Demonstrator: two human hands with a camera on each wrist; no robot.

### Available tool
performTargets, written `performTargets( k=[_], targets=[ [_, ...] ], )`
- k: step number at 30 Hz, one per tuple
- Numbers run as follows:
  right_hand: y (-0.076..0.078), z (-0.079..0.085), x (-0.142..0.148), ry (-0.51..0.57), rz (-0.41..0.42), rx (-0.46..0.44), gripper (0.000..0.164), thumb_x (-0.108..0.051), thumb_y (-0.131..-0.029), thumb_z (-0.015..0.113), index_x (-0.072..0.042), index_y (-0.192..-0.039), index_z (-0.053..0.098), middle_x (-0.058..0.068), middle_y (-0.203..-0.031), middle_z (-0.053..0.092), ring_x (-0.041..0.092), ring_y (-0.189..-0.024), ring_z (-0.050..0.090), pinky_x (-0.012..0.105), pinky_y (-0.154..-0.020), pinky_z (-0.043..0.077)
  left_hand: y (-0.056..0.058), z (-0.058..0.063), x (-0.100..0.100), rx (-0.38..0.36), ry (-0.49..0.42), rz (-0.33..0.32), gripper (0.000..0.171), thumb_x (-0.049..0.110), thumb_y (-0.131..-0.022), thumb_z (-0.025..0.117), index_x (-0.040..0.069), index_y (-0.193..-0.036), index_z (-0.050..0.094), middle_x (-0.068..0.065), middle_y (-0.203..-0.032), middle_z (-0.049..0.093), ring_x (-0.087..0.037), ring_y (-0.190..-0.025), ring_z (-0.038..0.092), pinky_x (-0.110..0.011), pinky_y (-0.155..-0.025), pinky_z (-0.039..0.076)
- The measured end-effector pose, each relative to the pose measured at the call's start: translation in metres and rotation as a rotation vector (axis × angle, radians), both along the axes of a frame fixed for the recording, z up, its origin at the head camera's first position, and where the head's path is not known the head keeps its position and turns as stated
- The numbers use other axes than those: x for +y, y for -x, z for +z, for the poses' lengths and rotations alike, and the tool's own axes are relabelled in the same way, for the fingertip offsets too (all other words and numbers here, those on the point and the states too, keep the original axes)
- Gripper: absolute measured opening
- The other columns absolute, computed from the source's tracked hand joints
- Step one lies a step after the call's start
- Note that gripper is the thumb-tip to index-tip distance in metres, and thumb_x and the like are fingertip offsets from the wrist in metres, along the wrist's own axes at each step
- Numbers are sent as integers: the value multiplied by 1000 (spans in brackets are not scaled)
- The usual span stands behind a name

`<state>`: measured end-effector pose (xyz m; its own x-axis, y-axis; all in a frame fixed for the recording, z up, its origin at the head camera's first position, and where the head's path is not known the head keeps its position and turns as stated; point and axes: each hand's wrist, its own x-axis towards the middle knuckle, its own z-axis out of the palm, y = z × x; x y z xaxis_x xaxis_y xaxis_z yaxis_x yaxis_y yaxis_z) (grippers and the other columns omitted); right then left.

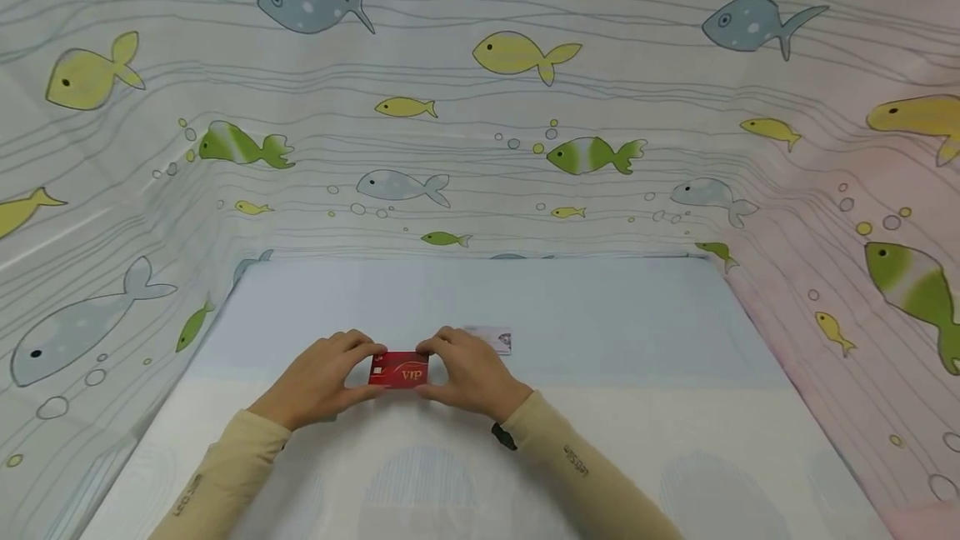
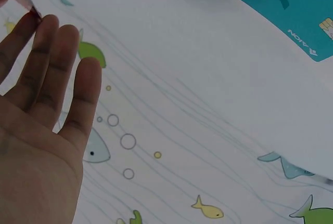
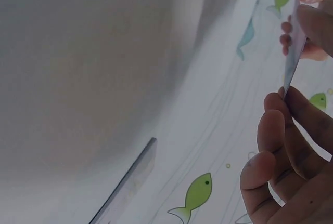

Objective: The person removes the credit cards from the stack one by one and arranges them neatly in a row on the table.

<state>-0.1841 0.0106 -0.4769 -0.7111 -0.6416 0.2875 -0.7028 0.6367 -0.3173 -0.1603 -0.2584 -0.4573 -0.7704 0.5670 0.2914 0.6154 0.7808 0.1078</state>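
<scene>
A red card [image 1: 398, 370] with gold "VIP" lettering is held up between both hands in the head view. My left hand [image 1: 322, 377] pinches its left end between thumb and fingers; my right hand [image 1: 476, 373] pinches the right end the same way. The right wrist view shows the card [image 3: 295, 52] nearly edge-on between thumb and fingertips. In the left wrist view, the left hand [image 2: 47, 115] has its fingertips at the card's edge, and only a red corner shows at the upper left.
A pale card [image 1: 491, 338] lies on the white table [image 1: 600, 440], behind the right hand. In the left wrist view a teal card [image 2: 291, 11] marked "AION" shows at the upper right. Fish-patterned sheeting [image 1: 480, 132] surrounds the table at the back and sides.
</scene>
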Motion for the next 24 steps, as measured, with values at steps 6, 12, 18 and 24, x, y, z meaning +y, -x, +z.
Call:
performTargets(
  k=[6,12,18,24],
  targets=[
    [1,-6,-7,-31,20,-12,52,-48,-83,81,-18,-123,70,-3,-111,66,7,-95,61,22,-83,51,-2,-3,-4,34,13,-43,55,41,-73,91,13,-117,73,0,-106,66,-17,-88,61,-37,-73,54],
    [1,-11,-14,-44,24,-3,53,-50,-81,83,-19,-122,70,-3,-110,66,8,-93,61,21,-79,51,-4,-5,-9,25,20,-37,54,41,-74,90,13,-116,73,0,-106,65,-18,-88,62,-38,-73,53],
    [2,-11,-21,-54,10,-18,52,-52,-81,82,-21,-122,71,-4,-112,63,9,-94,62,23,-79,51,-4,-5,-13,9,33,-14,53,42,-75,89,13,-116,73,0,-106,65,-19,-89,62,-39,-74,53],
    [-1,-13,-31,-68,-2,-14,51,-54,-81,81,-24,-122,71,-5,-110,63,8,-91,62,22,-75,51,-10,-5,-18,-45,40,28,52,41,-76,89,13,-118,74,-1,-107,66,-21,-91,63,-42,-77,54]
  ],
)
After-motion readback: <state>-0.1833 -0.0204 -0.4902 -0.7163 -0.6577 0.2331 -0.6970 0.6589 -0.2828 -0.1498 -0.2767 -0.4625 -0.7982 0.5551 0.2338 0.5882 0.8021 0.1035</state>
